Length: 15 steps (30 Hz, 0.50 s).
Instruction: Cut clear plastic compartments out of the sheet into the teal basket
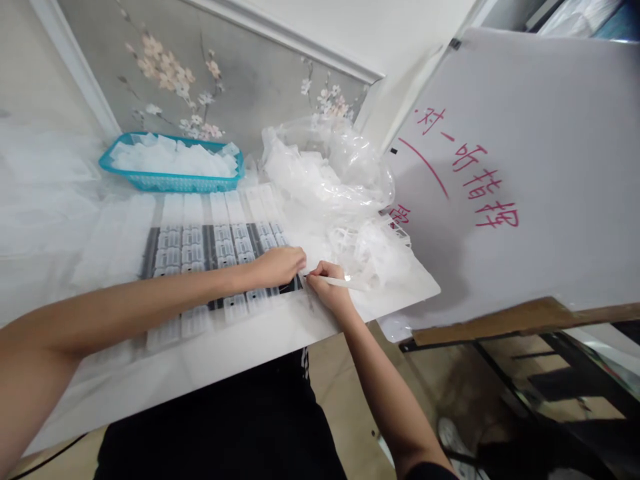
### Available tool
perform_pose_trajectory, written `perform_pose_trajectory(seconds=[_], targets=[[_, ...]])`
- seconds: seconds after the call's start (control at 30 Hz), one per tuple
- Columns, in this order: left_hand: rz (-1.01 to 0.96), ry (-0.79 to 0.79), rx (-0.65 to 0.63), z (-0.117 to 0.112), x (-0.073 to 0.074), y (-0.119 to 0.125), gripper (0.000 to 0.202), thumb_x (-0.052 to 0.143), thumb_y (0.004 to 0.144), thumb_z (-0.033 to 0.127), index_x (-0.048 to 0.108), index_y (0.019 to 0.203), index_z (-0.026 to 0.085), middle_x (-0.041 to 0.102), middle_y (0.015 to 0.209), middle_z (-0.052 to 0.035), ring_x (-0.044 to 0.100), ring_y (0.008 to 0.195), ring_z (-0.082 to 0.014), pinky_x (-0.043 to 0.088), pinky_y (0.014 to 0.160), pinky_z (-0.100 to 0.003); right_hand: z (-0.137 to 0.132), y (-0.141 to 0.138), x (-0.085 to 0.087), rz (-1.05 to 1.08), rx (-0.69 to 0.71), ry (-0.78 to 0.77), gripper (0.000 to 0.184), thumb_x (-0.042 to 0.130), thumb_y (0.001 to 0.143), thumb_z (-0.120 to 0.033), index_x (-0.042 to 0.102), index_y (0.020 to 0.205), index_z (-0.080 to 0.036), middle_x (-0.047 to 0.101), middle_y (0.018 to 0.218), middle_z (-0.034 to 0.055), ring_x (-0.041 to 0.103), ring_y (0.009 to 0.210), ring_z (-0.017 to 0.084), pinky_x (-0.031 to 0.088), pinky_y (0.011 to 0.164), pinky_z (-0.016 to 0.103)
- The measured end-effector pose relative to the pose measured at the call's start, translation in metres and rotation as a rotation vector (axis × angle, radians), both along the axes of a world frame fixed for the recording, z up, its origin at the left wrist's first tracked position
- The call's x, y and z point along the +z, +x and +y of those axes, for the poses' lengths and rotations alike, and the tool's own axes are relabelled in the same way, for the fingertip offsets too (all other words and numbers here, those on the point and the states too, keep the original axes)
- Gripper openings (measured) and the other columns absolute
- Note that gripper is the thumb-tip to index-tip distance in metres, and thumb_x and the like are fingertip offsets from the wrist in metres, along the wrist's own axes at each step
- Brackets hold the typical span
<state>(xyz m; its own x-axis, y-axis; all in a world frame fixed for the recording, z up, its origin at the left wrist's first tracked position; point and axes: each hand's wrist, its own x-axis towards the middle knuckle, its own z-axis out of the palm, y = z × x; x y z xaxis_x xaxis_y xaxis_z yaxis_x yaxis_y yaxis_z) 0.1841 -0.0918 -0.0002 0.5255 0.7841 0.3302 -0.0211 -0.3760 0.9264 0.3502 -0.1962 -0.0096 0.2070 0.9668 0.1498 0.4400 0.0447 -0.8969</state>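
Note:
My left hand (279,265) rests knuckles-up on the right end of a row of small clear plastic packets (210,247) laid side by side over a dark strip on the white table (235,353). Its fingers are curled down onto the last packet. Just to its right, my right hand (325,283) pinches one end of a thin white plastic strip (345,283) that points right toward a heap of clear pieces. The two hands almost touch.
A crumpled clear plastic bag (340,180) full of white plastic pieces lies right of the packets. A turquoise basket (173,163) of white packets stands at the back. A white board with red writing (520,180) leans at the right. Beyond the table's edge is floor.

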Motion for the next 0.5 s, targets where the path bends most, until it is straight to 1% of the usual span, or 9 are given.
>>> perform_pose_trajectory(seconds=[0.07, 0.13, 0.17, 0.2, 0.27, 0.3, 0.37, 0.43, 0.5], targets=[[-0.072, -0.069, 0.085, 0.015, 0.011, -0.002, 0.018, 0.061, 0.078, 0.034, 0.058, 0.068, 0.019, 0.059, 0.066, -0.0044, 0.062, 0.071, -0.0213, 0.053, 0.081, -0.042, 0.000, -0.001, 0.002, -0.024, -0.005, -0.012, 0.010, 0.058, 0.066, -0.020, 0.052, 0.058, -0.020, 0.054, 0.053, -0.0042, 0.047, 0.052, 0.012, 0.034, 0.051, 0.024], [-0.237, -0.197, 0.198, 0.031, 0.026, -0.010, 0.020, 0.049, 0.083, 0.035, 0.053, 0.071, 0.019, 0.057, 0.070, -0.0032, 0.064, 0.074, -0.0200, 0.054, 0.080, -0.042, -0.001, -0.004, 0.005, -0.030, -0.036, -0.004, 0.010, 0.058, 0.066, -0.020, 0.053, 0.057, -0.019, 0.055, 0.052, -0.0038, 0.048, 0.053, 0.012, 0.035, 0.052, 0.024], [-0.375, -0.306, 0.260, 0.037, 0.035, -0.016, 0.018, 0.050, 0.082, 0.034, 0.052, 0.072, 0.019, 0.057, 0.073, -0.0029, 0.065, 0.077, -0.0200, 0.055, 0.080, -0.042, -0.002, -0.005, 0.006, -0.017, -0.057, 0.018, 0.010, 0.059, 0.066, -0.021, 0.054, 0.057, -0.019, 0.056, 0.053, -0.0033, 0.049, 0.054, 0.012, 0.036, 0.053, 0.025], [-0.475, -0.389, 0.279, 0.041, 0.042, -0.023, 0.016, 0.052, 0.080, 0.033, 0.052, 0.073, 0.019, 0.059, 0.077, -0.0029, 0.066, 0.079, -0.0205, 0.055, 0.079, -0.042, -0.003, -0.007, 0.008, 0.009, -0.076, 0.047, 0.010, 0.059, 0.067, -0.022, 0.056, 0.058, -0.019, 0.058, 0.055, -0.0027, 0.050, 0.055, 0.013, 0.038, 0.054, 0.025], [-0.513, -0.458, 0.248, 0.041, 0.054, -0.035, 0.018, 0.058, 0.077, 0.035, 0.054, 0.072, 0.018, 0.060, 0.078, -0.0031, 0.065, 0.079, -0.0211, 0.056, 0.075, -0.040, -0.005, -0.012, 0.010, 0.084, -0.092, 0.096, 0.010, 0.060, 0.069, -0.024, 0.058, 0.061, -0.019, 0.061, 0.059, -0.0014, 0.052, 0.057, 0.013, 0.040, 0.056, 0.026], [-0.430, -0.423, 0.200, 0.038, 0.057, -0.040, 0.021, 0.060, 0.077, 0.037, 0.055, 0.071, 0.018, 0.059, 0.076, -0.0031, 0.064, 0.076, -0.0205, 0.055, 0.072, -0.038, -0.005, -0.014, 0.011, 0.120, -0.082, 0.098, 0.010, 0.061, 0.070, -0.024, 0.059, 0.062, -0.019, 0.062, 0.060, -0.0012, 0.052, 0.056, 0.013, 0.040, 0.055, 0.026], [-0.154, -0.246, 0.089, 0.028, 0.057, -0.047, 0.026, 0.067, 0.075, 0.041, 0.058, 0.067, 0.018, 0.059, 0.070, -0.0027, 0.059, 0.069, -0.0184, 0.051, 0.068, -0.032, -0.006, -0.020, 0.011, 0.154, -0.027, 0.049, 0.011, 0.062, 0.069, -0.023, 0.058, 0.059, -0.019, 0.060, 0.056, -0.0021, 0.050, 0.052, 0.012, 0.038, 0.052, 0.026], [0.148, 0.025, -0.039, 0.016, 0.052, -0.049, 0.026, 0.075, 0.069, 0.041, 0.063, 0.069, 0.019, 0.061, 0.071, -0.0026, 0.056, 0.069, -0.0181, 0.045, 0.066, -0.028, -0.005, -0.024, 0.010, 0.139, 0.026, -0.013, 0.013, 0.062, 0.067, -0.021, 0.056, 0.056, -0.019, 0.057, 0.052, -0.0033, 0.046, 0.048, 0.011, 0.036, 0.049, 0.025], [0.384, 0.302, -0.171, 0.006, 0.046, -0.049, 0.022, 0.078, 0.067, 0.040, 0.068, 0.077, 0.022, 0.065, 0.079, -0.0037, 0.057, 0.076, -0.0210, 0.040, 0.065, -0.027, -0.005, -0.026, 0.008, 0.115, 0.054, -0.046, 0.012, 0.062, 0.069, -0.022, 0.058, 0.058, -0.019, 0.057, 0.052, -0.0037, 0.045, 0.047, 0.010, 0.035, 0.049, 0.024]])
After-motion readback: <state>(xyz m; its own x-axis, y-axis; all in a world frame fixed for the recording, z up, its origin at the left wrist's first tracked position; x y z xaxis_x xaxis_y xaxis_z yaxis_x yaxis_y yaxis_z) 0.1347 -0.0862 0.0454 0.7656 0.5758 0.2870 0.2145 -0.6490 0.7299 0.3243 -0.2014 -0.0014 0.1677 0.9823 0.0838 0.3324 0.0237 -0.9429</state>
